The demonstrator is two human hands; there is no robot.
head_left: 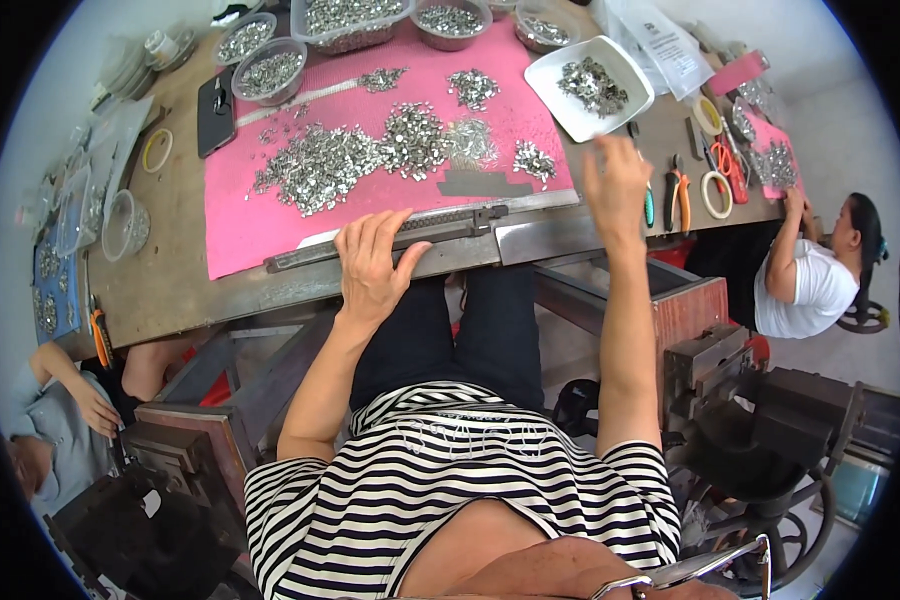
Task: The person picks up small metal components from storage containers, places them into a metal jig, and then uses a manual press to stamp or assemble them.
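My left hand point(370, 255) lies over a long dark metal rail point(440, 222) at the table's front edge, its fingers stretched across the rail and the thumb spread to the right. My right hand point(618, 185) is raised just in front of a white square tray point(540, 80), blurred, so its fingers and anything in them cannot be made out. Small shiny metal pieces point(320, 165) lie in a wide heap on a pink mat point(235, 215), with smaller piles around it. Darker metal pieces point(592, 88) sit inside the tray.
Clear plastic tubs point(272, 75) of metal pieces line the back. A black phone point(216, 112) lies left of the mat. Orange-handled pliers point(680, 195), scissors point(722, 160) and tape rolls point(715, 194) lie at the right. People sit on both sides, one in a white shirt point(810, 285).
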